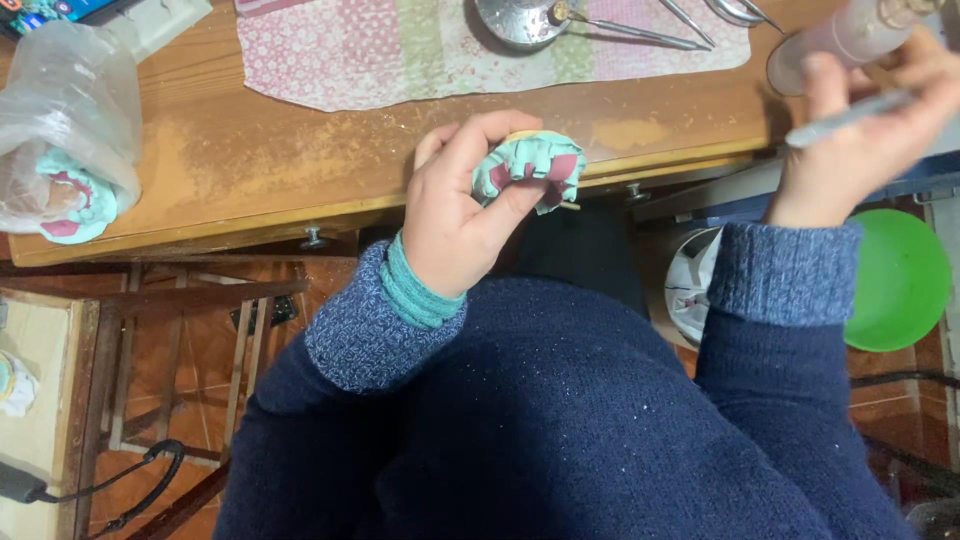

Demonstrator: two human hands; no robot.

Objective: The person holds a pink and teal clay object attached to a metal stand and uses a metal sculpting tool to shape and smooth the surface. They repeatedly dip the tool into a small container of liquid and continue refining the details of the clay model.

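Observation:
My left hand (462,205) holds a small teal and pink dental cast (530,168) between thumb and fingers, at the front edge of the wooden table (250,170). My right hand (865,130) is raised at the far right, gripping a thin grey pen-like tool (850,117). It is also against a translucent pinkish bottle (840,45), which looks held in the same hand. Both arms wear dark blue knitted sleeves.
A patchwork cloth (400,55) lies at the back of the table with a metal bowl (520,20) and thin metal instruments (640,35). At left, a clear plastic bag (65,120) contains another teal and pink cast. A green bowl (900,280) sits lower right.

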